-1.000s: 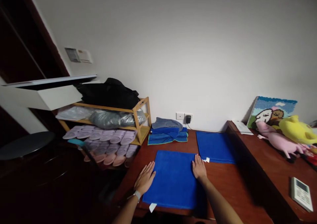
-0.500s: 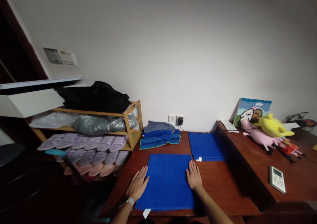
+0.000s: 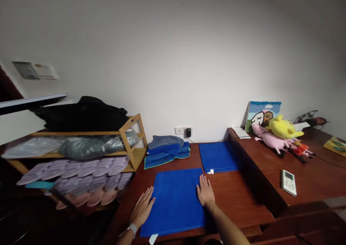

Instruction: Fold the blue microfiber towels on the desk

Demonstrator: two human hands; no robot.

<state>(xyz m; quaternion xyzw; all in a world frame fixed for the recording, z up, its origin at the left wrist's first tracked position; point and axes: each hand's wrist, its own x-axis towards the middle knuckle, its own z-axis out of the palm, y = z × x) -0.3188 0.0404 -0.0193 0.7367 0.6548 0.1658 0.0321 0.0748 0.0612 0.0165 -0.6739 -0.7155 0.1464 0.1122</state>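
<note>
A blue towel (image 3: 177, 201) lies spread flat on the brown wooden table (image 3: 238, 198), a white tag at its near left corner. My left hand (image 3: 142, 206) rests at the towel's left edge, fingers stretched out, with a light band on the wrist. On the right edge lies my right hand (image 3: 205, 191), flat with the fingers a little apart. Neither hand holds anything. Farther back to the right is a second blue towel (image 3: 218, 156), also flat, with a white tag. Behind on the left sits a loose pile of blue and grey towels (image 3: 167, 151).
On the left stands a wooden rack (image 3: 132, 158) with several slippers (image 3: 100, 166), plastic-wrapped things and a black bag (image 3: 86, 115). A raised surface on the right bears plush toys (image 3: 283, 127), a white remote (image 3: 288, 182) and a picture (image 3: 263, 113). A black plug (image 3: 188, 132) sits in the wall socket.
The camera view has turned to the right, so everything appears shifted left. Both hands stay flat at the towel's side edges, and the towel looks unchanged.
</note>
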